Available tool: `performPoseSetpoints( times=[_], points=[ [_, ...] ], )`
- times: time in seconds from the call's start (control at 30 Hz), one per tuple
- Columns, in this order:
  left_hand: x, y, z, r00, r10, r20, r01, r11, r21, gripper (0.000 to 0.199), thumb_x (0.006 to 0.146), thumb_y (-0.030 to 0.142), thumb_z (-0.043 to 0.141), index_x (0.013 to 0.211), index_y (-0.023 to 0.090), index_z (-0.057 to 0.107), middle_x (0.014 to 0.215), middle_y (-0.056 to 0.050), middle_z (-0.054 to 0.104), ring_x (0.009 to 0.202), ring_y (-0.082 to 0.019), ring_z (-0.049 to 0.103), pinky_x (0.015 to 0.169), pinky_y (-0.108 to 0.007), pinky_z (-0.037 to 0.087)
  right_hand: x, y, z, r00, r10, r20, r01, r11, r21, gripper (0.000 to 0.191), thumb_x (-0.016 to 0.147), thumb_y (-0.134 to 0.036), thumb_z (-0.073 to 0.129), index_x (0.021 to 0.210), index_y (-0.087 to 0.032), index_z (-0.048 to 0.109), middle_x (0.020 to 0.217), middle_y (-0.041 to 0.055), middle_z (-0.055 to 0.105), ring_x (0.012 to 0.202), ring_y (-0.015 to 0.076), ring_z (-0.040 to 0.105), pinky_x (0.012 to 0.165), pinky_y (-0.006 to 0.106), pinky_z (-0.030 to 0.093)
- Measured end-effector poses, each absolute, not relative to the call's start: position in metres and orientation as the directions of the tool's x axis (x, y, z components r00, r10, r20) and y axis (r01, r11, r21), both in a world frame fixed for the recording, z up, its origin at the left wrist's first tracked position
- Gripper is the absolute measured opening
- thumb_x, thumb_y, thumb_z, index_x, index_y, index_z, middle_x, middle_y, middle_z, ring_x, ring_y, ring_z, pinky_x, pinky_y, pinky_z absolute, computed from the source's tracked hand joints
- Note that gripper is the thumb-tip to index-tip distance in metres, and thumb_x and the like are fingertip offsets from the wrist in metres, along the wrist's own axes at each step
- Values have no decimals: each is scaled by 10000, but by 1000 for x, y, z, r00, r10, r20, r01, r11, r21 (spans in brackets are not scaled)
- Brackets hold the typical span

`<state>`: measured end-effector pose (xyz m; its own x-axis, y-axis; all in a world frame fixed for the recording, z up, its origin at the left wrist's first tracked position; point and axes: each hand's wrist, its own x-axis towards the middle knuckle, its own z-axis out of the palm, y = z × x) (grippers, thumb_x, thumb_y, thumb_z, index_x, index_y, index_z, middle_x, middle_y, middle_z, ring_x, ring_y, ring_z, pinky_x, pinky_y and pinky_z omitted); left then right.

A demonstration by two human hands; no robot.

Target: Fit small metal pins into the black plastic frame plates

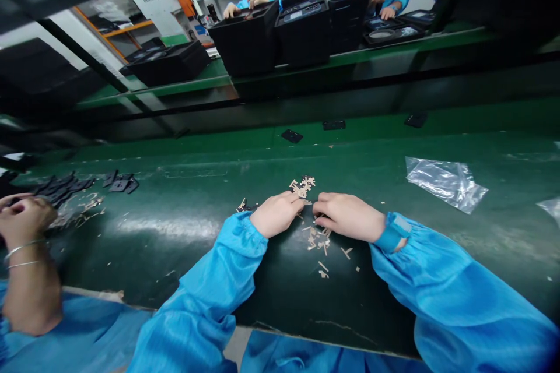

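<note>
Over the green work table (210, 280), my left hand (276, 214) has its fingers curled down by a small heap of beige and black scraps (303, 186). My right hand (347, 215) faces it from the right, thumb and fingers drawn together close to the table. Whatever is pinched in either hand is hidden or too small to name. Loose beige strips (321, 239) lie scattered just below the right fingers. Some small black pieces (248, 206) show behind my left wrist.
At left, a co-worker's hand (26, 218) is beside a pile of flat black parts (65, 186). A clear plastic bag (446, 180) lies at right. Flat black pieces (292, 136) rest farther back. Black bins (245, 41) stand on the shelf, with people behind.
</note>
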<state>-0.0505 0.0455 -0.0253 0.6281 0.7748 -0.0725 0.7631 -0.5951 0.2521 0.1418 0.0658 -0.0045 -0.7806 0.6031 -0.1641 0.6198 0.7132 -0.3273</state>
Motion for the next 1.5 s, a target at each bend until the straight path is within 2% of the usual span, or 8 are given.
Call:
performPoseSetpoints(
  times=[0.23, 0.37, 0.5, 0.6, 0.9, 1.07, 1.17, 1.5],
  points=[
    [-47, 51, -10, 519, 853, 52, 687, -452, 568, 74, 813, 194, 487, 754, 156, 465, 740, -2, 504, 659, -100, 480, 613, -225, 428, 138, 65, 1, -696, 715, 56, 602, 625, -497, 69, 839, -227, 523, 837, -160, 514, 845, 34, 573, 734, 133, 564, 634, 235, 431],
    [-31, 58, -7, 384, 923, -14, 247, -88, 965, 192, 771, 296, 571, 753, 152, 446, 661, 32, 475, 562, -64, 455, 535, -192, 381, 141, 67, 8, -591, 779, 210, 526, 569, -632, 108, 850, -231, 524, 794, -185, 444, 739, -18, 551, 657, 90, 542, 602, 196, 442],
    [-11, 65, 2, 370, 921, -118, -80, 158, 984, 256, 703, 310, 654, 732, 147, 459, 580, 50, 482, 486, -39, 422, 472, -169, 300, 152, 69, 13, -425, 833, 353, 262, 487, -833, 107, 824, -225, 547, 768, -203, 458, 670, -37, 530, 601, 97, 530, 557, 212, 436],
    [-3, 66, 13, 408, 901, -149, -167, 234, 958, 252, 694, 307, 666, 733, 141, 480, 603, 28, 537, 506, -44, 469, 480, -170, 313, 160, 70, 16, -371, 847, 380, 203, 473, -857, 75, 833, -217, 522, 810, -212, 451, 680, -35, 531, 598, 102, 535, 544, 218, 434],
    [0, 59, 24, 276, 959, -64, -123, 102, 987, 178, 714, 283, 631, 723, 130, 540, 573, 20, 567, 520, -62, 506, 521, -191, 367, 159, 65, 22, -404, 705, 583, 413, 710, -571, 35, 831, -154, 516, 829, -179, 539, 744, 20, 575, 666, 125, 561, 607, 241, 459],
    [2, 59, 20, 203, 979, -24, -86, 43, 995, 117, 711, 228, 604, 705, 126, 549, 590, 10, 596, 529, -70, 533, 534, -193, 381, 158, 63, 19, -403, 578, 709, 615, 745, -258, 100, 843, -171, 497, 817, -157, 593, 957, 115, 604, 844, 192, 571, 698, 310, 490],
    [3, 59, 21, 172, 984, -45, -100, 63, 993, 100, 692, 206, 595, 670, 127, 537, 608, 7, 607, 520, -69, 538, 533, -195, 388, 157, 62, 17, -423, 512, 748, 671, 732, -122, 125, 827, -152, 505, 785, -146, 622, 956, 128, 614, 838, 212, 550, 669, 329, 484],
    [6, 56, 18, 151, 988, -13, 10, 12, 1000, 61, 665, 165, 561, 653, 133, 511, 587, 27, 547, 528, -73, 522, 535, -202, 409, 150, 61, 12, -396, 547, 737, 612, 756, -233, 134, 795, -89, 491, 746, -151, 598, 834, 76, 647, 751, 173, 560, 650, 305, 478]
  ],
)
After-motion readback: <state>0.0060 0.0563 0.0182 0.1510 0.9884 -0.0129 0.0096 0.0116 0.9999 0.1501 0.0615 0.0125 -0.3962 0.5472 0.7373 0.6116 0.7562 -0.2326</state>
